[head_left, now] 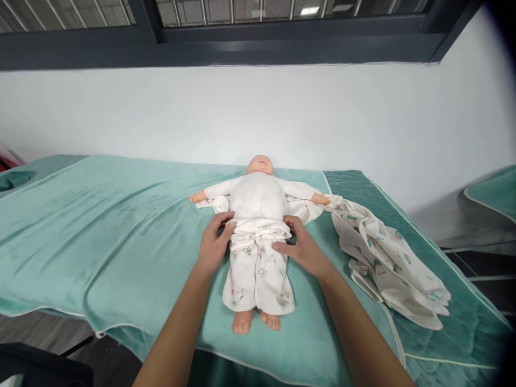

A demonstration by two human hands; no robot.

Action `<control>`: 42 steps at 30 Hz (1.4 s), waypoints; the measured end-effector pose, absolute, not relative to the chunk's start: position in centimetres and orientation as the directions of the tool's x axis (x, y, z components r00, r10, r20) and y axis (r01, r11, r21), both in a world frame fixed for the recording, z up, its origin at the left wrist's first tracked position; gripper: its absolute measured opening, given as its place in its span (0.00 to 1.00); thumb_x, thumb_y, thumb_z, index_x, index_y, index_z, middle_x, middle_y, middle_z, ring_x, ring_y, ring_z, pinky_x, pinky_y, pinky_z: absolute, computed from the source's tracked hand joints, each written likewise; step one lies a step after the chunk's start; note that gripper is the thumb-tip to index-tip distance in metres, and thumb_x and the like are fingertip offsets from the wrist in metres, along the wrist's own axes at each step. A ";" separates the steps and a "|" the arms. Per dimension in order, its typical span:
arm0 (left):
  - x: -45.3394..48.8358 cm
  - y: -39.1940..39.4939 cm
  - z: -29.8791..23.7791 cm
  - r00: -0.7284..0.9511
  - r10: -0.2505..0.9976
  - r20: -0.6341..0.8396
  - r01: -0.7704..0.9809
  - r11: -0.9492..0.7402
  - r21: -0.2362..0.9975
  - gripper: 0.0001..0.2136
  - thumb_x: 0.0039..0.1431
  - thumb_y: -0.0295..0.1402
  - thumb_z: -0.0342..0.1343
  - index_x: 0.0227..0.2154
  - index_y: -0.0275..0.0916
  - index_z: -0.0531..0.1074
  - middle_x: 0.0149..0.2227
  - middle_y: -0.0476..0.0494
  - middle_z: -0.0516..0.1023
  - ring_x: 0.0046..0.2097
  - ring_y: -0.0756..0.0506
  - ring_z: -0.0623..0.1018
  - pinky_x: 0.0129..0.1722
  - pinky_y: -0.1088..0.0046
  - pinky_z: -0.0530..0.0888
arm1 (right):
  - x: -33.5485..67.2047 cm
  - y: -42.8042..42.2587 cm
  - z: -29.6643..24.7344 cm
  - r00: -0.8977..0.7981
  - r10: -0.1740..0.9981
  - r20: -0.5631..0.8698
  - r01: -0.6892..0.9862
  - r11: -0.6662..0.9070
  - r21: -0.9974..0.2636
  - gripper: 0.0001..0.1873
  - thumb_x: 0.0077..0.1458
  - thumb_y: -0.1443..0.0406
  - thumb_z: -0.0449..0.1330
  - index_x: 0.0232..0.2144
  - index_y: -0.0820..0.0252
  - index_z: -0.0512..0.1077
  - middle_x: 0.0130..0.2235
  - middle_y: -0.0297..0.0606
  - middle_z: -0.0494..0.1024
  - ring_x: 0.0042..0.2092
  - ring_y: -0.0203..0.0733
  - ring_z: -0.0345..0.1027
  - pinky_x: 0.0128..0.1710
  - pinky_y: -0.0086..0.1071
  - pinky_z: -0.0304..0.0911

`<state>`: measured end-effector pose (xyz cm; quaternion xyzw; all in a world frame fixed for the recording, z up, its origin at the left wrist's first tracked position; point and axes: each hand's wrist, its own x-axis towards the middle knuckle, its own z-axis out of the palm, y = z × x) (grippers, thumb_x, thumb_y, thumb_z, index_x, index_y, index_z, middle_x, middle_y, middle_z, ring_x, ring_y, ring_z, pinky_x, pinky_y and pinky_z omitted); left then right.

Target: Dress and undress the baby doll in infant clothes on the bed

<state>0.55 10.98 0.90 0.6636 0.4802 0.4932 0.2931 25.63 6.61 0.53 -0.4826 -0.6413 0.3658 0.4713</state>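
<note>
A baby doll (pixel 259 196) lies on its back with arms spread, its head toward the wall and its bare feet toward me. White trousers (pixel 258 269) with a small animal print cover its legs, bunched at the waist below the soft white belly. My left hand (pixel 215 242) grips the waistband at one side, thumb and fingers closed on the cloth. On the other side my right hand (pixel 304 247) holds the waistband, its thumb lying on the front of the trousers. A printed white garment (pixel 304 209) is spread under the doll's back and arms.
Crumpled printed baby clothes (pixel 387 263) lie to the right of the doll. A green velvety cover (pixel 121 231) spreads under everything, over a darker quilted one (pixel 439 301) at right. Behind stand a white wall (pixel 161 113) and a dark window frame (pixel 242 51).
</note>
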 end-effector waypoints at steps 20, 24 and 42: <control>2.5 13.7 1.5 0.134 0.914 0.383 0.358 -0.405 0.841 0.21 0.59 0.41 0.60 0.54 0.42 0.68 0.62 0.38 0.68 0.63 0.40 0.69 0.63 0.57 0.65 | 25.2 10.6 -0.3 0.110 0.927 0.359 0.618 0.219 -0.755 0.26 0.49 0.44 0.65 0.39 0.57 0.70 0.39 0.38 0.75 0.44 0.48 0.66 0.41 0.39 0.62; 2.3 13.7 1.0 0.157 0.859 0.487 0.402 -0.506 0.763 0.13 0.59 0.40 0.60 0.44 0.41 0.70 0.60 0.39 0.67 0.63 0.41 0.68 0.63 0.59 0.64 | 24.9 9.8 0.3 0.062 0.883 0.465 0.698 0.294 -0.652 0.21 0.53 0.47 0.64 0.25 0.55 0.65 0.29 0.32 0.69 0.36 0.44 0.62 0.36 0.36 0.57; 1.3 9.2 0.6 0.157 0.816 0.556 0.488 -0.553 0.675 0.08 0.61 0.38 0.59 0.31 0.41 0.69 0.42 0.44 0.71 0.46 0.44 0.73 0.48 0.65 0.70 | 24.6 9.0 -0.1 0.033 0.853 0.521 0.711 0.346 -0.612 0.11 0.57 0.59 0.61 0.27 0.55 0.65 0.28 0.32 0.67 0.34 0.43 0.61 0.34 0.35 0.54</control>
